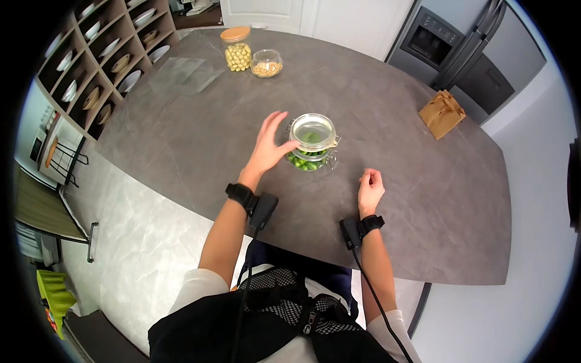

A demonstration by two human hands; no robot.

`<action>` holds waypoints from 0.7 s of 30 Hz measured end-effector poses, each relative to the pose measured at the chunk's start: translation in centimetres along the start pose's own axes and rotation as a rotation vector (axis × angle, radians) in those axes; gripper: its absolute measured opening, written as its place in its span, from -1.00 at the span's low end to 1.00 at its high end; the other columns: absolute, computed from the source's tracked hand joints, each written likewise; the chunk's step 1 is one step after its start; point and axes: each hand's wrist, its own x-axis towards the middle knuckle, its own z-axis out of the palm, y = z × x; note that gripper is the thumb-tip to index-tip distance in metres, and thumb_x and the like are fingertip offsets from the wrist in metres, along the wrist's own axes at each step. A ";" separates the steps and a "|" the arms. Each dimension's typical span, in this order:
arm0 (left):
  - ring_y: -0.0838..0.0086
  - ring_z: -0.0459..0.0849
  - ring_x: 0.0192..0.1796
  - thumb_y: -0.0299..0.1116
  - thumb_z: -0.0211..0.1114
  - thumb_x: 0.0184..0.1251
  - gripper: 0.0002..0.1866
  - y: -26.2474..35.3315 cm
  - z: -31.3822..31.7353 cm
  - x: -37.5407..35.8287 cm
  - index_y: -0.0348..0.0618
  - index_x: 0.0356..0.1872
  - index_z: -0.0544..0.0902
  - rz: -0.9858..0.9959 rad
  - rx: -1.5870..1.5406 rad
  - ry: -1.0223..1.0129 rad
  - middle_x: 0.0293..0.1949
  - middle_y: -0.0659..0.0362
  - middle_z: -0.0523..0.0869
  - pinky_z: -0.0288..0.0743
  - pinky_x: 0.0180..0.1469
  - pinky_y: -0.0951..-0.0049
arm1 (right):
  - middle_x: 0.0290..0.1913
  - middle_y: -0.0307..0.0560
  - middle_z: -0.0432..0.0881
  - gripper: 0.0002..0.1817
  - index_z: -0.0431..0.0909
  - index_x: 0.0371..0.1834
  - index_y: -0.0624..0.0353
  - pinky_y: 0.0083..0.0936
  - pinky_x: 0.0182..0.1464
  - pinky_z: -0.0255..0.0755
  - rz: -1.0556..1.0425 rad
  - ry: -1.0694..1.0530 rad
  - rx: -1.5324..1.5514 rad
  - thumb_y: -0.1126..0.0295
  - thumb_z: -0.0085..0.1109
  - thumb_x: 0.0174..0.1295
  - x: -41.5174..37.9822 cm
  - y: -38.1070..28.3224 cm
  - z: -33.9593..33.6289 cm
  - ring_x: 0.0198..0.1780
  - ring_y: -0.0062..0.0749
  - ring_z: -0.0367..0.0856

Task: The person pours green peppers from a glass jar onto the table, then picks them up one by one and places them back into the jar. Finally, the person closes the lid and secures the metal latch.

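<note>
- Head view: a clear clip-top jar (312,143) stands mid-table (387,121), lid shut, green pieces heaped in its lower half.
- Left hand (268,147) is spread open beside the jar, thumb tip touching its side, gripping nothing.
- Right hand (370,187) rests loosely curled on the table, empty, near the jar.
- What the green pieces are is hard to tell; the jar's clasp is blurred.
</note>
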 end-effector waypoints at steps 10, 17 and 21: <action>0.15 -0.02 0.37 -0.08 0.42 -0.20 -0.09 4.3 1.0 4.4 0.20 0.29 0.17 0.044 0.332 -0.665 0.35 0.05 -0.02 0.03 0.32 0.21 | -0.62 -0.23 0.49 -0.82 0.50 -0.39 0.22 -0.60 -0.43 0.36 -0.025 0.015 0.021 0.32 0.03 0.17 0.2 0.3 0.0 -0.56 -0.61 0.42; 0.09 0.14 0.27 0.03 0.34 -0.15 -0.12 5.6 1.6 4.4 0.25 0.29 0.15 -0.050 0.556 -0.718 0.29 0.04 0.08 0.14 0.26 0.19 | -0.64 -0.18 0.49 -0.79 0.50 -0.40 0.22 -0.57 -0.44 0.37 -0.013 0.027 0.007 0.29 0.03 0.16 0.3 0.5 0.2 -0.58 -0.56 0.43; 0.07 0.20 0.23 -0.01 0.37 -0.19 -0.09 5.7 1.8 4.0 0.19 0.29 0.15 -0.036 0.539 -0.647 0.28 0.01 0.11 0.15 0.25 0.20 | -0.63 -0.17 0.51 -0.79 0.50 -0.40 0.22 -0.56 -0.43 0.37 -0.014 0.025 0.000 0.29 0.03 0.16 0.3 0.6 0.3 -0.58 -0.55 0.44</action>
